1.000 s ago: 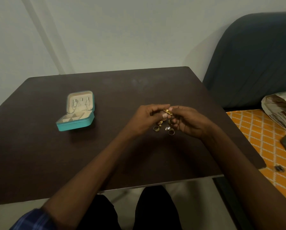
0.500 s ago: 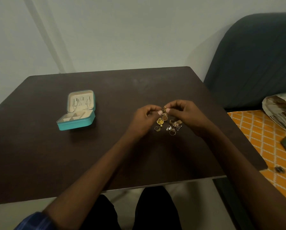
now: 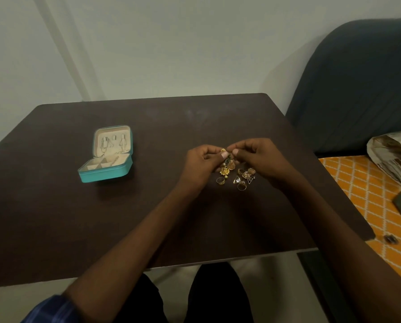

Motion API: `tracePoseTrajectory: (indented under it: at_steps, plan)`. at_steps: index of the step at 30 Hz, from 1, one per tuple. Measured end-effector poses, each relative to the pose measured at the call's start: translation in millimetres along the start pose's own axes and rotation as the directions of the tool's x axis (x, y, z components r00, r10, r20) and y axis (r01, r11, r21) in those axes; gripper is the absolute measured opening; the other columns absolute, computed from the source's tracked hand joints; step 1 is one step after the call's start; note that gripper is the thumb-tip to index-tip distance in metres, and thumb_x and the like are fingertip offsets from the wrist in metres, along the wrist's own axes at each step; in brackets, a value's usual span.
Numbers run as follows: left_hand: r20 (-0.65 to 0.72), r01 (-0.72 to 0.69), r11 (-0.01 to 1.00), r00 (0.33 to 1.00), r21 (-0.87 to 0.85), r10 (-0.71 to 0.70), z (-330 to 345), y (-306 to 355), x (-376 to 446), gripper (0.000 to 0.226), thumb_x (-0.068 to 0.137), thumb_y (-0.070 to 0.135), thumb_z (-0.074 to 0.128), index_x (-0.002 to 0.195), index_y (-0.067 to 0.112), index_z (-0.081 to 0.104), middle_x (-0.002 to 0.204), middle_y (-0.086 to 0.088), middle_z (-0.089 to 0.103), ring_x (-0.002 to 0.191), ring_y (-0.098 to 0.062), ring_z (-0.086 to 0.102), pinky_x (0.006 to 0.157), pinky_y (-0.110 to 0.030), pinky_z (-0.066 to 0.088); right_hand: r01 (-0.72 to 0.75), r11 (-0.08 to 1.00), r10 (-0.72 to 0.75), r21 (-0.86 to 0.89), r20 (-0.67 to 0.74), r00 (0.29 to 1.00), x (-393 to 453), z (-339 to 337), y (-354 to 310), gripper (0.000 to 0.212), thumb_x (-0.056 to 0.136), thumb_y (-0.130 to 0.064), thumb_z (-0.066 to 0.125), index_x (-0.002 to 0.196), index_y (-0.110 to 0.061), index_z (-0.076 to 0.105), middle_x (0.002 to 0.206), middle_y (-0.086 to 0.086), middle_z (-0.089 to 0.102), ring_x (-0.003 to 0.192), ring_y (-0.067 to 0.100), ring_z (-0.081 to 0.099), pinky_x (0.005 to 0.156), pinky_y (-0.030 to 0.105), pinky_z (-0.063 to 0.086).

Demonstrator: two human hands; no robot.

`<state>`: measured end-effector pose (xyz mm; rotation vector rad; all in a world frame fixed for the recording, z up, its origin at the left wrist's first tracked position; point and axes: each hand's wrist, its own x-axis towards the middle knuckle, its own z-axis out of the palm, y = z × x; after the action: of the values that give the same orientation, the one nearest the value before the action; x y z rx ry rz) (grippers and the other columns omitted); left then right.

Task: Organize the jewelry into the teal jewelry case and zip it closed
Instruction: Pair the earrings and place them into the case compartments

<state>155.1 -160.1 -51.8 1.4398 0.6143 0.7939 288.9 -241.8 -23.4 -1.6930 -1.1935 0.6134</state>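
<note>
The teal jewelry case (image 3: 106, 173) lies open on the left of the dark table (image 3: 55, 217), its cream lid upright with a few pieces hanging inside. My left hand (image 3: 200, 166) and my right hand (image 3: 257, 159) meet at the table's middle right, both pinching a gold dangling earring (image 3: 226, 163) held just above the surface. Under and beside them lies a small pile of gold jewelry (image 3: 241, 179): rings and pendants. Part of the pile is hidden by my right hand.
A dark blue upholstered seat (image 3: 357, 89) stands to the right of the table. Beside it lies an orange patterned cloth (image 3: 362, 197) with a bag (image 3: 395, 157) on it. A pale wall is behind the table.
Both hands have lifted slightly off the pile and drawn the earring up, so more of the rings and pendants on the table show.
</note>
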Motion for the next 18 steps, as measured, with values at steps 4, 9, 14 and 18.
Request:
tracePoseTrajectory:
  at_steps: [4, 9, 14, 18]
  plan:
    - [-0.049, 0.01, 0.999, 0.999, 0.038, -0.008, -9.0, -1.4, 2.3, 0.004, 0.085, 0.009, 0.065, 0.082, 0.011, 0.062, 0.067, -0.001, 0.063, 0.057, -0.001, 0.059, 0.058, -0.018, 0.049, -0.077, 0.979, 0.046, -0.19, -0.162, 0.986, 15.9, -10.5, 23.4, 0.02, 0.09, -0.011, 0.056, 0.106, -0.002, 0.066, 0.096, 0.009, 0.068, 0.074, 0.007, 0.057, 0.065, 0.015, 0.046]
    - [-0.045, 0.044, 0.994, 0.998, 0.1, -0.04, -19.6, -2.6, 2.2, 0.005, 0.086, 0.01, 0.065, 0.082, 0.012, 0.062, 0.07, -0.004, 0.062, 0.063, -0.008, 0.057, 0.058, -0.02, 0.047, -0.118, 0.899, 0.096, -0.422, -0.072, 0.993, 33.9, -6.7, 41.5, 0.027, 0.09, -0.016, 0.057, 0.115, -0.007, 0.063, 0.118, 0.012, 0.065, 0.104, 0.02, 0.061, 0.085, 0.028, 0.045]
    - [-0.032, 0.055, 0.99, 0.998, 0.129, -0.051, -25.5, -3.8, 2.2, 0.003, 0.086, 0.011, 0.064, 0.084, 0.01, 0.062, 0.072, -0.007, 0.061, 0.064, -0.012, 0.056, 0.057, -0.021, 0.046, -0.103, 0.83, 0.143, -0.549, 0.031, 0.989, 46.8, 5.6, 41.6, 0.031, 0.089, -0.017, 0.06, 0.12, -0.016, 0.062, 0.118, 0.011, 0.065, 0.103, 0.021, 0.062, 0.082, 0.025, 0.042]
    - [-0.02, 0.069, 0.988, 0.998, 0.14, -0.067, -28.1, -5.2, 2.1, 0.003, 0.086, 0.012, 0.064, 0.085, 0.01, 0.061, 0.072, -0.007, 0.061, 0.062, -0.009, 0.056, 0.057, -0.019, 0.046, -0.083, 0.839, 0.084, -0.538, -0.022, 0.996, 44.8, 7.7, 44.2, 0.014, 0.086, -0.013, 0.062, 0.097, -0.013, 0.071, 0.088, 0.007, 0.072, 0.074, 0.016, 0.065, 0.071, 0.025, 0.048]
